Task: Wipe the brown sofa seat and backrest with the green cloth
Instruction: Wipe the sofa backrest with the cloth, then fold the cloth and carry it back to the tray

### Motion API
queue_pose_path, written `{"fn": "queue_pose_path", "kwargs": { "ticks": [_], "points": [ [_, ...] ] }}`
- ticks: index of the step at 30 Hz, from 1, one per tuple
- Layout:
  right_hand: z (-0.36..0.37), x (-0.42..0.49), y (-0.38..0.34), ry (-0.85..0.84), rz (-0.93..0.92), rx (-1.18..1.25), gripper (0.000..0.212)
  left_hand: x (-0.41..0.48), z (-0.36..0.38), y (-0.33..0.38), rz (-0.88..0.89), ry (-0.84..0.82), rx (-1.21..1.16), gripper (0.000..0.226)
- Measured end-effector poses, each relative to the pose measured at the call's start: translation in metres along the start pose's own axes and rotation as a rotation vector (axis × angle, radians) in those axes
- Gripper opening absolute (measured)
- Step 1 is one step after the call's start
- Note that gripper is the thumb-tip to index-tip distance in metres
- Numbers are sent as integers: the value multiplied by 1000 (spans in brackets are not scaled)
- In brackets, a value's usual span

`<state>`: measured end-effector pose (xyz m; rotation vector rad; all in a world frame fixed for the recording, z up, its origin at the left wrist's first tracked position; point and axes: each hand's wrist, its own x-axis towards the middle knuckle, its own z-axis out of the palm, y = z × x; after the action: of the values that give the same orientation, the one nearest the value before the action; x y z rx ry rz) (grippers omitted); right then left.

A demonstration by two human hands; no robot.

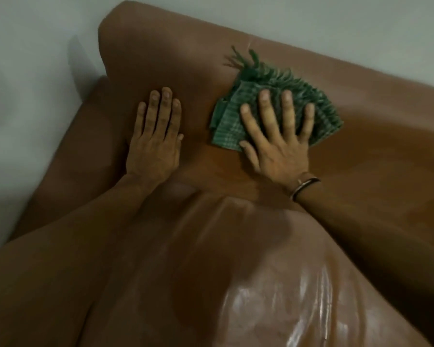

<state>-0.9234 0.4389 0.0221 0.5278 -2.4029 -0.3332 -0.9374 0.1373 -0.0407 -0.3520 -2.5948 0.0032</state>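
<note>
We are leaning over the brown sofa [236, 246], its backrest [161, 58] looking smooth and slick. Our left hand [153, 141] is bracing flat and empty. Our right hand [278, 136] is pressing, fingers spread, on the green cloth [268, 81], which is lying soft, light and folded against the backrest; palm pressure seems to suit it better than pinching. We are seeing no readable writing.

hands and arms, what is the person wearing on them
Both forearms are bare, with no sleeves in view. The left hand has nothing on it. The right hand has a thin bangle at the wrist, with a darker band beside it. No gloves or rings visible.
</note>
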Motion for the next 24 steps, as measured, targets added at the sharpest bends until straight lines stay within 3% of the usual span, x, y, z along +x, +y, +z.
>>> {"fn": "queue_pose_path", "kwargs": {
  "ticks": [3,7,11,13,15,17,19,21,22,24],
  "points": [
    [6,-4,-14,-48,-96,14,76,-1,-11,7,-20,-35,30,78],
    [6,-22,-6,-94,-342,15,59,-15,-41,56,-225,-98,-68,83],
    [-25,-30,-6,-328,-410,238,64,-31,-67,104,-514,-346,-485,77],
    [-50,-35,-18,-469,-334,409,75,-30,-89,120,-780,-505,-941,71],
    [-83,-42,-34,-577,-217,599,91,-31,-120,133,-1174,-601,-1452,59],
    [-118,-53,-46,-645,-168,735,98,-43,-153,137,-1451,-676,-1678,48],
    [-150,-68,-52,-658,-214,820,91,-68,-178,132,-1533,-602,-1747,41],
    [-182,-87,-61,-636,-200,922,71,-97,-209,124,-1560,-458,-1828,35],
    [-200,-96,-65,-649,-108,1019,67,-111,-228,119,-1564,-397,-1865,31],
    [-237,-105,-75,-764,253,1267,83,-140,-263,108,-1571,-296,-1865,28]
  ]
}}
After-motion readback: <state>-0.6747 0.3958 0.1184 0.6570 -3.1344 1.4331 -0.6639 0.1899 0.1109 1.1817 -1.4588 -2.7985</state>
